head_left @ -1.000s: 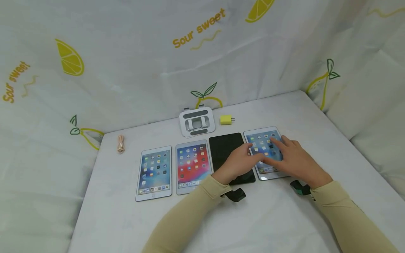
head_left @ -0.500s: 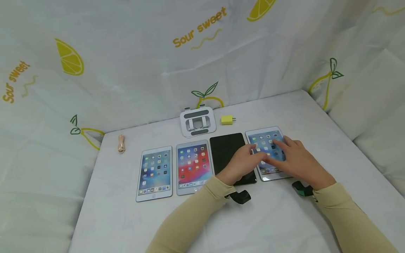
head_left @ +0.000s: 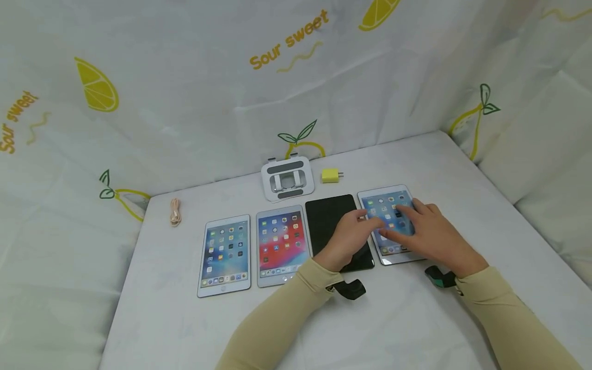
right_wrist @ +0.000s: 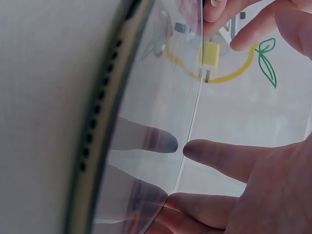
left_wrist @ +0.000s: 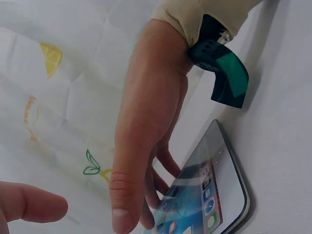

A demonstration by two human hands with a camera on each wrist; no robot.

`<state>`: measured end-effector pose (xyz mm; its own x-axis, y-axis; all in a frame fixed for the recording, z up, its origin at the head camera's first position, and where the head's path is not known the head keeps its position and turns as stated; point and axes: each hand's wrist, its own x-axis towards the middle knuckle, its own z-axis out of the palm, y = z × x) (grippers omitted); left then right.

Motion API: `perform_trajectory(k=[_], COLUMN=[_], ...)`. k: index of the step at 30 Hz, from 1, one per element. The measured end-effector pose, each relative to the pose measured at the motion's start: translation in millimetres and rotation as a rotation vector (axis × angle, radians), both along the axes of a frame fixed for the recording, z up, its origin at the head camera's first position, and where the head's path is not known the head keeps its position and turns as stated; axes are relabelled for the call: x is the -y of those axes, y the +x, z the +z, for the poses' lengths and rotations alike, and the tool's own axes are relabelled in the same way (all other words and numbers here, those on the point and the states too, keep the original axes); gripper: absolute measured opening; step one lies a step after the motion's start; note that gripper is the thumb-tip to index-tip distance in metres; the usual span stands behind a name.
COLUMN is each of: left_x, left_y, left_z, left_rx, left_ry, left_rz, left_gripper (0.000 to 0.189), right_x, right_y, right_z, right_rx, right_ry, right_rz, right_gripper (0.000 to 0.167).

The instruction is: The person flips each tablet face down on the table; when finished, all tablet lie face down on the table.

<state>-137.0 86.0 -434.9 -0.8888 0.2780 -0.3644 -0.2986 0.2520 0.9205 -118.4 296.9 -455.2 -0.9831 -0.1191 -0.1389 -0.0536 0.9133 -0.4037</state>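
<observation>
Head view: set high and back, facing forward and down across the desk (head_left: pixel 152 318), left hand (head_left: pixel 349 237) and right hand (head_left: pixel 432 234). Left-wrist view: near, low, rolled sideways, facing the right hand, tablet (left_wrist: pixel 228 187) at five o'clock. Right-wrist view: nearest, skimming the tablet's edge; yellow charger (right_wrist: pixel 211 53), at one o'clock, shared with head view.

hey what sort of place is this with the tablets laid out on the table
Perhaps a small set-up for filming: lemon-printed sheeting screens the back and sides of a white table, on which four tablets lie in a row.
</observation>
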Motion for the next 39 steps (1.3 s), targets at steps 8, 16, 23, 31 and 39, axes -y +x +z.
perform_trajectory(k=[8,16,23,31,39], left_x=[-0.7,2.4,7.8,7.7,13.4], left_y=[-0.2,2.9,-0.8,1.6,6.3], left_z=[2.4,8.9,13.9,21.1,25.5], left_rx=[0.006,0.045,0.044,-0.002,-0.110], left_ry=[0.046,0.163,0.243,0.162,0.090], left_rz=[0.047,0.066,0.054,0.032,0.030], left_gripper=[0.070,0.067,0.066,0.065,0.055], right_x=[2,8,12,17,22], right_y=[-0.8,2.6,2.9,3.1,3.6], right_z=[1.7,9.1,15.3,20.3,23.0], right_rx=[0.010,0.049,0.066,0.054,0.055], right_ry=[0.016,-0.001,-0.018,-0.057,-0.180], right_rz=[0.011,0.030,0.046,0.061,0.084], right_gripper=[0.109,0.106,0.107,0.106,0.103])
